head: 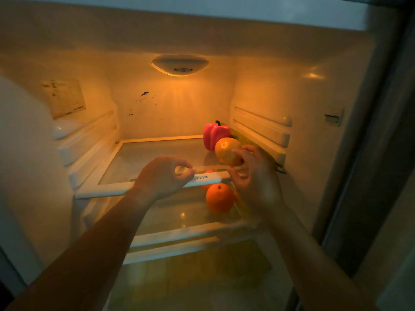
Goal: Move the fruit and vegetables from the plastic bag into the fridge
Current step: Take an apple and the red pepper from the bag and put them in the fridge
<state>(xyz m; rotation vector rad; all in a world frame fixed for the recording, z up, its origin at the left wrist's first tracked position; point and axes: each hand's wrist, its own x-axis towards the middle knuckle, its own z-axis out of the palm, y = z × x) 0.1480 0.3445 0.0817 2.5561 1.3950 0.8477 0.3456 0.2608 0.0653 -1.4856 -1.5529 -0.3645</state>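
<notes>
The fridge [292, 63] is open and lit by a warm light. In the middle right of the frame, the right hand [253, 176] grips a yellow fruit [226, 151] over the top shelf [107, 189], just beside a red pepper [215, 135]. The left hand [164, 176], in the middle, has curled fingers and holds nothing. An orange [220, 198] sits on the shelf below.
</notes>
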